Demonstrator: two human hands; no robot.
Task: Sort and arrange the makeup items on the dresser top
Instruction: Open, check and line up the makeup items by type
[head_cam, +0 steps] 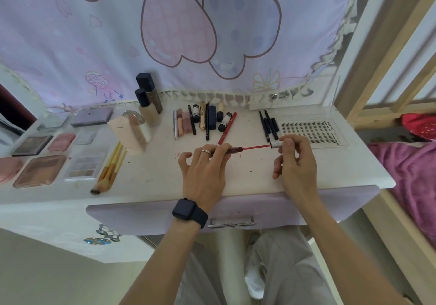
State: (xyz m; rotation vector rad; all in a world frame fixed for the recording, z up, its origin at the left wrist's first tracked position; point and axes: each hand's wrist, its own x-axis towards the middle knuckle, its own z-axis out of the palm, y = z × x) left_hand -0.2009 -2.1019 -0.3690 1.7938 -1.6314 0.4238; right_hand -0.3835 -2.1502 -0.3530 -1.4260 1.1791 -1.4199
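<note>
- Centre stage: a lip gloss, pulled open above the dresser top (247, 177). The left hand (204, 170) grips the dark tube (233, 150) with thumb and fingers wrapped round it; the right hand (295, 160) pinches the silver cap (276, 144), and the red wand (256, 147) stretches between them, tip at the tube's mouth.
- My read: this one is being checked or closed up, and it has no place in a row yet.
- Just behind, the lip and eye sticks (200, 121) already lie in a neat side-by-side line, with a red pencil (227, 128) lying slanted at the right end. It looks like the stray of that row.
- To the right, three dark pencils (269, 125) sit grouped, and beside them the lash tray (311, 131) lies flat near the dresser's right edge.
- Left of the sticks, two foundation bottles (147, 101) stand upright at the back, a sponge in its case (132, 132) in front of them.
- Further left, brushes (111, 167) lie bundled together, handles roughly parallel.
- Far left, the palettes (40, 170) and compacts are laid out in a loose grid.
- Verdict so far: sorting by kind looks mostly done. Left to do, as I judge it: cap the gloss, slot it into the stick row, square up that slanted red pencil.
</note>
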